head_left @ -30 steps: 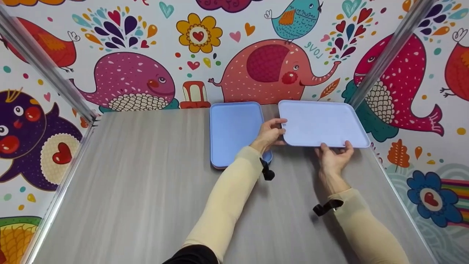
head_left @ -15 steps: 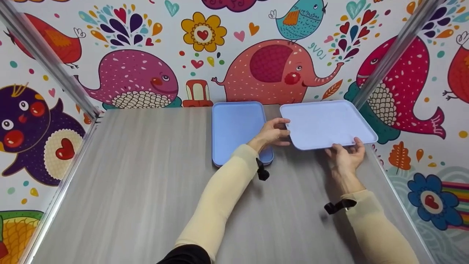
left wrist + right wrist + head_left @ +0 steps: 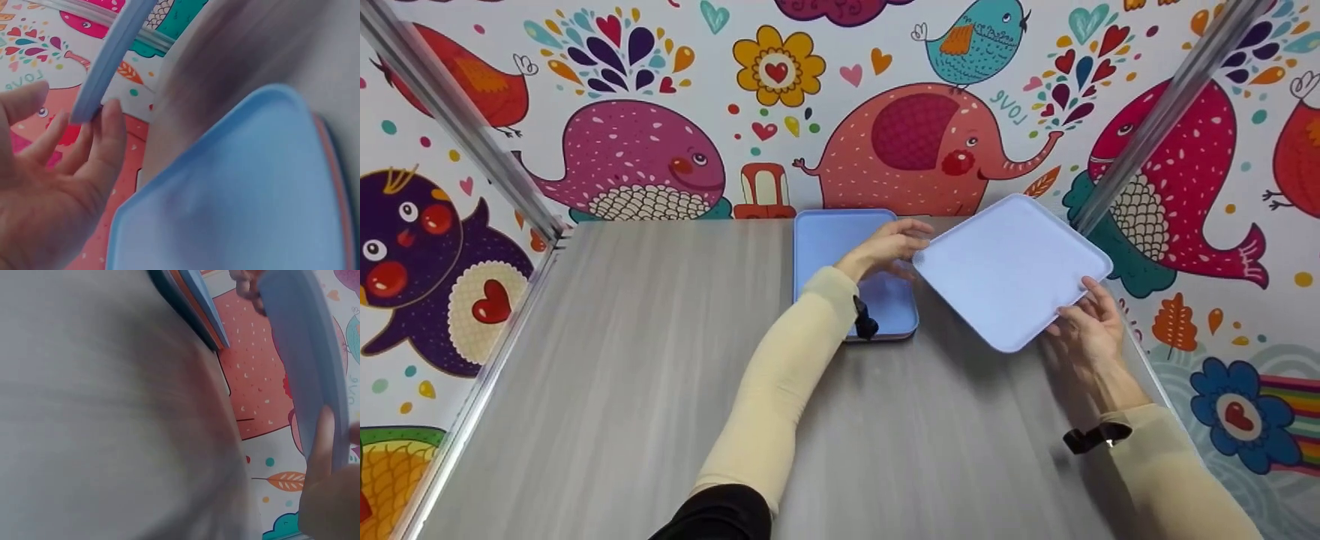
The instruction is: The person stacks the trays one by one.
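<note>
A pale lavender-blue tray is held tilted and turned corner-first above the right part of the table, seen nearly edge-on in both wrist views. My right hand grips its near right edge, thumb on the upper side and fingers partly hidden beneath. At the tray's left corner is my left hand, its fingers spread and fairly straight; in the left wrist view, fingertips meet the tray's end. Under the left forearm lies a stack of trays with a blue tray on top.
The stack shows an orange-red tray edge below the blue one. The grey wood-grain table ends at a printed cartoon wall behind. Metal posts rise at both back corners.
The pale tray has turned from lying lengthwise to a diagonal, its near corner swinging toward me. My right hand has shifted right, my left hand slightly left and its fingers have loosened.
</note>
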The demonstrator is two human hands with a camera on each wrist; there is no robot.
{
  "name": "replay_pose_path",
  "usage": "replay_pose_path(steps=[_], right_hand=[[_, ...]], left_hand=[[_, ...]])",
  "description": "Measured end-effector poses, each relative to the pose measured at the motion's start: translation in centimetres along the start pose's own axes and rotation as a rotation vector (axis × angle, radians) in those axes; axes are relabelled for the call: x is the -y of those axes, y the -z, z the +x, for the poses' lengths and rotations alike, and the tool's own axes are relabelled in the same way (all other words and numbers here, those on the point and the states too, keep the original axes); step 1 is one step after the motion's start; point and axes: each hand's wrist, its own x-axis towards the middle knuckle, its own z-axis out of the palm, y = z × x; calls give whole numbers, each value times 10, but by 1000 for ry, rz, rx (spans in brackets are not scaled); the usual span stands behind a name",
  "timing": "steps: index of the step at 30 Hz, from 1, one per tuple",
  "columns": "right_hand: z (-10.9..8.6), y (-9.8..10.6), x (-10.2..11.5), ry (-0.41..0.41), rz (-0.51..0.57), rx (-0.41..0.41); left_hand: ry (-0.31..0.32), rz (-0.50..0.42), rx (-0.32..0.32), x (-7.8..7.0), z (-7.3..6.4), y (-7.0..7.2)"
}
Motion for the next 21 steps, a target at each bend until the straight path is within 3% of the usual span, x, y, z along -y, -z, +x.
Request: replay_pose_path(steps=[7,13,21], right_hand=[[8,-2,5,-20,-21,227],[13,-9,7,-43,-126,267],[13,-10,10,-37,-94,331]], left_hand=[[24,45,100,-6,-4,15],[12,55,87,0,-14,18],[-41,35,50,10,-28,14]])
